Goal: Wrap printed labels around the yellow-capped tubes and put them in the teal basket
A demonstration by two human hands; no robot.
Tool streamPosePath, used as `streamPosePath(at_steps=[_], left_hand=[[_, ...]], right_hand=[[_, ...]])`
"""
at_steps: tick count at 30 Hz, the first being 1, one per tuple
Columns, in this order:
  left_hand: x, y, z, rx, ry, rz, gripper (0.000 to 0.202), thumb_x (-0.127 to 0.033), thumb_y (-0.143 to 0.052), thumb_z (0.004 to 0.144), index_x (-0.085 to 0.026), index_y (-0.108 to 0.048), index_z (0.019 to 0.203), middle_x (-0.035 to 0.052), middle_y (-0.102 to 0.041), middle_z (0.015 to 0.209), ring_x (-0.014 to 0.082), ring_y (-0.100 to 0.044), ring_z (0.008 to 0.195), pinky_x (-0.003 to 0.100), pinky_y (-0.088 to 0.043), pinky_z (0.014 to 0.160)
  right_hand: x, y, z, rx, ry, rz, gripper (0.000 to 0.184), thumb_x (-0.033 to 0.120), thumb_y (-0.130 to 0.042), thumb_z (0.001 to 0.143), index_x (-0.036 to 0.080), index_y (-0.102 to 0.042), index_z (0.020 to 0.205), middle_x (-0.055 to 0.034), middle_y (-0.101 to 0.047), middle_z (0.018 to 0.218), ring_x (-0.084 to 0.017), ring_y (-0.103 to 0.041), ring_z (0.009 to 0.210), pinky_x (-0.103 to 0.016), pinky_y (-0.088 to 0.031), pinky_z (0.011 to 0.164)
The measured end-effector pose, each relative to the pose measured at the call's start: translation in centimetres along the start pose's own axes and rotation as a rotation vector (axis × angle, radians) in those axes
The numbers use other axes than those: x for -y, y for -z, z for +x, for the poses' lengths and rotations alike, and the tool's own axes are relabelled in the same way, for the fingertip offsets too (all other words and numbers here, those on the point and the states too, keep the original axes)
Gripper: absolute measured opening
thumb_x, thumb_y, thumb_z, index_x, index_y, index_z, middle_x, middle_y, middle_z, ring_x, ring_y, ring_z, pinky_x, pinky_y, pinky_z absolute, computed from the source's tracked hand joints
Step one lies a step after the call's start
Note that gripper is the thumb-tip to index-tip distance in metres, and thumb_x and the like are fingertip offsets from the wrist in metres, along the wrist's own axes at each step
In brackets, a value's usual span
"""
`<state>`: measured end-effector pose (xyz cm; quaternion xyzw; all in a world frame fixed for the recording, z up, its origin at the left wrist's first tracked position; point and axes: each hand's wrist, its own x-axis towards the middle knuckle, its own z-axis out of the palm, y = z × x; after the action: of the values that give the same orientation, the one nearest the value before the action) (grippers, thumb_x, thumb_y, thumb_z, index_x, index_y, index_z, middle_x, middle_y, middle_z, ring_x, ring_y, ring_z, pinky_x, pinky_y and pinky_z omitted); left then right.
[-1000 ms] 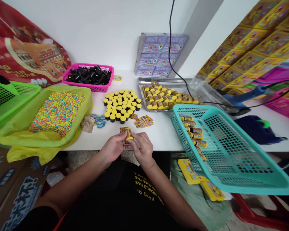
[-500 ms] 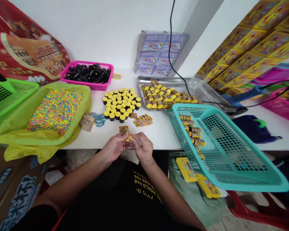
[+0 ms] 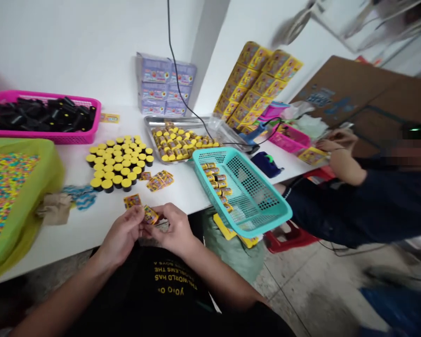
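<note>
at the white table's (image 3: 196, 189) near edge, our left hand (image 3: 121, 234) and right hand (image 3: 175, 229) pinch a small yellow-labelled canister (image 3: 150, 214) between fingertips; a loose grip could drop it into our lap.

Teal mesh basket (image 3: 256, 213), pink basket (image 3: 70, 137), yellow-capped black tubs (image 3: 117, 159), multicoloured candy (image 3: 2, 182)

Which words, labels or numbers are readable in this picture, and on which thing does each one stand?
"THE WORLD HAS", upside down to the camera: on the person's black shirt.
"YOLO ON", uncertain, upside down: on the same shirt, lower line.
Small labelled container held by the left hand and right hand: too small to read.
Purple boxes, yellow boxes, cardboard print: blurred.
</note>
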<state>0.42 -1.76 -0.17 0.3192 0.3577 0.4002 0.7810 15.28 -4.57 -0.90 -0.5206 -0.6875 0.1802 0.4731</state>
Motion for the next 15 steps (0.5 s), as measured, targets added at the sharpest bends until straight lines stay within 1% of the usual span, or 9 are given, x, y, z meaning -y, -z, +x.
streamPosePath(at_steps=[2, 4, 6, 7, 8, 9, 11, 13, 15], left_hand=[[-0.2, -0.3, -0.3, 0.059, 0.012, 0.079, 0.036, -0.046, -0.076, 0.075, -0.016, -0.065, 0.093, 0.0068, -0.07, 0.081, 0.0175, -0.064, 0.063, 0.029, -0.051, 0.055], [-0.5, -0.4, -0.5, 0.071, 0.007, 0.178, 0.044, -0.05, -0.072, 0.077, -0.016, -0.065, 0.103, 0.0089, -0.071, 0.084, 0.0203, -0.065, 0.065, 0.03, -0.05, 0.055], [-0.8, -0.1, -0.4, 0.013, -0.033, 0.27, 0.049, -0.054, -0.07, 0.077, -0.015, -0.065, 0.107, 0.0102, -0.071, 0.086, 0.0206, -0.065, 0.065, 0.03, -0.048, 0.054], [-1.0, 0.2, -0.3, -0.036, -0.066, 0.308, 0.049, -0.054, -0.071, 0.076, -0.015, -0.066, 0.105, 0.0099, -0.071, 0.085, 0.0198, -0.065, 0.065, 0.029, -0.047, 0.054], [-1.1, 0.5, -0.2, -0.086, -0.104, 0.339, 0.049, -0.054, -0.072, 0.074, -0.015, -0.066, 0.102, 0.0094, -0.071, 0.083, 0.0188, -0.064, 0.064, 0.028, -0.047, 0.054], [-1.2, 0.9, 0.1, -0.133, -0.141, 0.365, 0.048, -0.054, -0.074, 0.072, -0.015, -0.067, 0.098, 0.0088, -0.071, 0.082, 0.018, -0.063, 0.064, 0.027, -0.046, 0.054], [-1.5, 1.7, 0.6, -0.2, -0.204, 0.41, 0.045, -0.053, -0.075, 0.071, -0.015, -0.068, 0.094, 0.0077, -0.07, 0.08, 0.0169, -0.062, 0.063, 0.025, -0.044, 0.053], [-1.7, 2.3, 1.1, -0.238, -0.252, 0.469, 0.043, -0.052, -0.075, 0.07, -0.016, -0.069, 0.093, 0.0062, -0.07, 0.079, 0.016, -0.06, 0.062, 0.024, -0.041, 0.052], [-2.0, 2.8, 1.7, -0.272, -0.28, 0.546, 0.039, -0.05, -0.076, 0.069, -0.018, -0.07, 0.09, 0.0043, -0.068, 0.075, 0.0156, -0.057, 0.06, 0.024, -0.038, 0.05]], right_hand=[[0.8, 2.4, -0.2, 0.005, 0.007, -0.019, 0.024, 0.023, -0.068, 0.074, 0.019, -0.064, 0.097, -0.0022, -0.068, 0.083, -0.015, -0.064, 0.073, -0.027, -0.053, 0.066], [1.1, 6.2, 0.0, -0.018, 0.017, -0.085, 0.024, 0.019, -0.063, 0.075, 0.019, -0.064, 0.099, -0.0017, -0.068, 0.082, -0.014, -0.063, 0.069, -0.026, -0.052, 0.063], [0.4, 11.1, 0.6, -0.072, 0.026, -0.264, 0.026, 0.019, -0.062, 0.075, 0.02, -0.064, 0.101, -0.0019, -0.069, 0.083, -0.015, -0.062, 0.069, -0.027, -0.051, 0.064], [-0.5, 13.6, 1.0, -0.097, 0.013, -0.379, 0.027, 0.019, -0.062, 0.074, 0.021, -0.064, 0.1, -0.0023, -0.069, 0.084, -0.015, -0.062, 0.07, -0.029, -0.05, 0.065], [-1.7, 16.1, 1.4, -0.093, -0.019, -0.492, 0.025, 0.018, -0.063, 0.072, 0.021, -0.065, 0.097, -0.0018, -0.068, 0.08, -0.016, -0.061, 0.067, -0.029, -0.049, 0.063], [-3.1, 18.4, 1.8, -0.053, -0.079, -0.611, 0.021, 0.017, -0.064, 0.07, 0.021, -0.066, 0.091, -0.0008, -0.067, 0.075, -0.015, -0.06, 0.064, -0.028, -0.047, 0.06], [-6.2, 21.7, 2.5, 0.124, -0.226, -0.812, 0.016, 0.011, -0.065, 0.063, 0.02, -0.066, 0.076, 0.001, -0.064, 0.063, -0.015, -0.057, 0.056, -0.026, -0.04, 0.053], [-9.0, 23.3, 2.8, 0.289, -0.352, -0.887, 0.017, 0.007, -0.067, 0.059, 0.019, -0.066, 0.071, 0.001, -0.063, 0.06, -0.015, -0.057, 0.055, -0.025, -0.038, 0.052], [-11.0, 23.5, 2.8, 0.372, -0.404, -0.867, 0.02, 0.006, -0.07, 0.059, 0.019, -0.069, 0.074, -0.0003, -0.066, 0.063, -0.015, -0.059, 0.058, -0.025, -0.04, 0.055]])
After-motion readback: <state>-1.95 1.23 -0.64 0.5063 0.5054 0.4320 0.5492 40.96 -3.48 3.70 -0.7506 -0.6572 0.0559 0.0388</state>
